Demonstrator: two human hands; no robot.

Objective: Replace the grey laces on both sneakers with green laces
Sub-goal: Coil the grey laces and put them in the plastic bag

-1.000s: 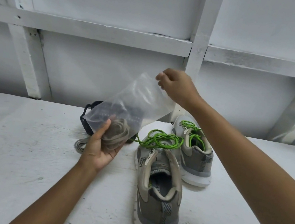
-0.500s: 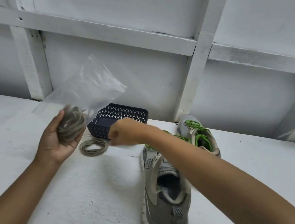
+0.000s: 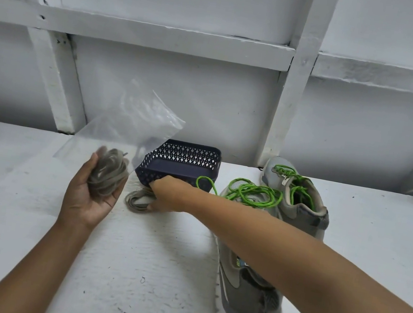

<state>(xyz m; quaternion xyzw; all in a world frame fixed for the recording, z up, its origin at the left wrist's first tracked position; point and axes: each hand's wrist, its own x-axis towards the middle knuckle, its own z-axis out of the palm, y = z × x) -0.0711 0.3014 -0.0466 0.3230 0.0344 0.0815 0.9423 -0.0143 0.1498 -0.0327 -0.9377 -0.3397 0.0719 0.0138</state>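
My left hand [image 3: 88, 196] holds a clear plastic bag [image 3: 127, 128] with a bundle of grey lace [image 3: 107, 173] inside it, palm up. My right hand [image 3: 168, 195] reaches across to a second coiled grey lace [image 3: 137, 199] on the white surface and grips it, fingers curled at its right side. Two grey sneakers stand at the right: the near sneaker [image 3: 246, 282] is partly hidden by my right forearm, the far sneaker [image 3: 297, 197] stands behind it. Green laces [image 3: 251, 193] lie loose over both.
A dark blue perforated basket [image 3: 184, 165] stands just behind my right hand, against the white panelled wall [image 3: 209, 101]. The white textured surface [image 3: 138, 268] stretches left and forward.
My right hand let go of the bag's top, dropped to the surface and closed on the loose grey lace. My left hand carried the bag leftward, uncovering the basket.
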